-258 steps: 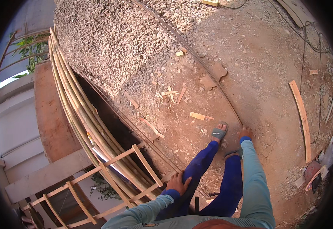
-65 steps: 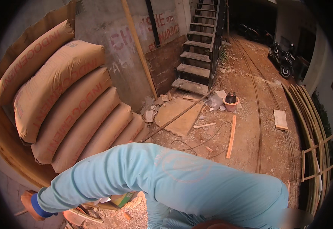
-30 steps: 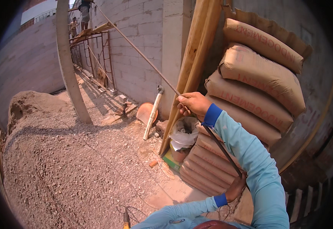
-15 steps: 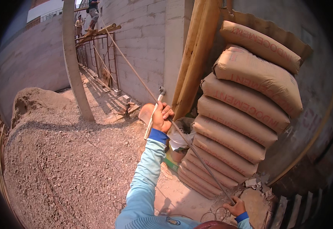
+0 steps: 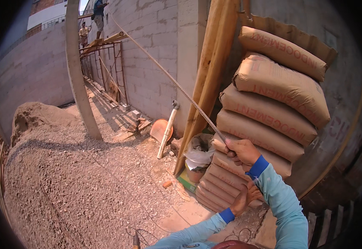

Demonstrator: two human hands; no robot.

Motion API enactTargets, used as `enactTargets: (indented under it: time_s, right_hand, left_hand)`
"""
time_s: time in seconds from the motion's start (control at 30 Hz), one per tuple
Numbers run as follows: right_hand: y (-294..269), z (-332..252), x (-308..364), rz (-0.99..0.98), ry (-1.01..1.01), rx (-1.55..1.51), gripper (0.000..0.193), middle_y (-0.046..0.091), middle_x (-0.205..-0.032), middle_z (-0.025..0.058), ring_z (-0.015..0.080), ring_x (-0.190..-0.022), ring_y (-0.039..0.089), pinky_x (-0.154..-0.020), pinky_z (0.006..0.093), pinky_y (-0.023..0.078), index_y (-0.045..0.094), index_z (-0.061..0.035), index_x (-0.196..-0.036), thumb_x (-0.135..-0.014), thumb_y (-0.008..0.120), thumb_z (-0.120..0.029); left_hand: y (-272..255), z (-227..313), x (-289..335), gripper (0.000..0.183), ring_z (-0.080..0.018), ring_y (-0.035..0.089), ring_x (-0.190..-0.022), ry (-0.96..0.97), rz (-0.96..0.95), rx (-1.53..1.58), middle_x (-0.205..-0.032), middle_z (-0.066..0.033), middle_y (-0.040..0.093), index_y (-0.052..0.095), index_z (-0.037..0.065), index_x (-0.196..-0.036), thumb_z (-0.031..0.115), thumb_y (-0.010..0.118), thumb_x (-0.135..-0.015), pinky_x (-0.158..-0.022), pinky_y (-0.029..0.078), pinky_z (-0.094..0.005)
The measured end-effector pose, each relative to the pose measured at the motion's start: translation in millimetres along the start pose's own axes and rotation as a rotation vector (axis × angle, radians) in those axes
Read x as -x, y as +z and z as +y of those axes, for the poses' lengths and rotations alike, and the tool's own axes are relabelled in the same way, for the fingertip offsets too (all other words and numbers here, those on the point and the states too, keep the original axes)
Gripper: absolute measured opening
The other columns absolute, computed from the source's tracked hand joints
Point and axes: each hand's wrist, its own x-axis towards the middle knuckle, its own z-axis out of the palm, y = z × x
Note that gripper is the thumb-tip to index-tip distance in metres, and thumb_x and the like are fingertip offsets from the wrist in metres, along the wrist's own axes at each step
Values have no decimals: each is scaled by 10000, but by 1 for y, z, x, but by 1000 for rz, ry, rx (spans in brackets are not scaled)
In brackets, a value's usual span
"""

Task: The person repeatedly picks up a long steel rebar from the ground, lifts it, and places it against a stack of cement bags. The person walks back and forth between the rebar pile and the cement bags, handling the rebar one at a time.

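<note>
My right hand (image 5: 244, 153) is closed around a long, thin, ribbed bar (image 5: 170, 76) that looks like rebar. The bar slants up and away to the far left, toward a person (image 5: 98, 18) on a scaffold. Just below my right wrist is my left hand (image 5: 244, 201), its fingers curled in front of the stacked paper sacks (image 5: 268, 116). Whether the bar's lower end passes through the left hand is hidden. Both arms wear light blue sleeves with dark blue cuffs.
Wooden planks (image 5: 203, 83) lean beside the sacks. A gravel heap (image 5: 81, 178) covers the left, with a slanting post (image 5: 79, 79) behind it. A white pipe (image 5: 168, 128) stands by an orange basin (image 5: 158, 129). A second person (image 5: 83, 34) is by the scaffold (image 5: 114, 62).
My left hand has left its upper grip on the bar and come down right. My right hand has risen to hold the bar higher up. The bar has swung right.
</note>
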Motion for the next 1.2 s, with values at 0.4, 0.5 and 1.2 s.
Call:
enactTargets:
  time_s: [0.4,0.5,1.2]
  right_hand:
    - [-83,78,54,-13,-466,615,567,594,-1162,201,247,-1046,591,-870,348,480,445,-3,-1325,-890,630,-317]
    - [-129,162,148,-130,3,508,585,597,-1173,157,235,-1104,564,-956,337,428,429,-14,-1347,-879,631,-299]
    - [-60,116,99,375,-236,133,482,531,-582,3,69,-505,423,-454,245,309,638,12,-675,-908,600,-409]
  left_hand:
    - [7,84,-19,406,-75,253,-467,290,290,26,-582,47,270,400,122,-807,480,346,-993,-543,342,-268]
    - [-7,145,-39,385,-58,243,-452,386,256,10,-570,58,265,411,135,-814,472,359,-992,-516,304,-248]
    - [-16,-11,13,831,-280,453,-1233,-133,-85,-84,-1361,-152,419,209,39,-1433,674,245,-898,-1049,360,-450]
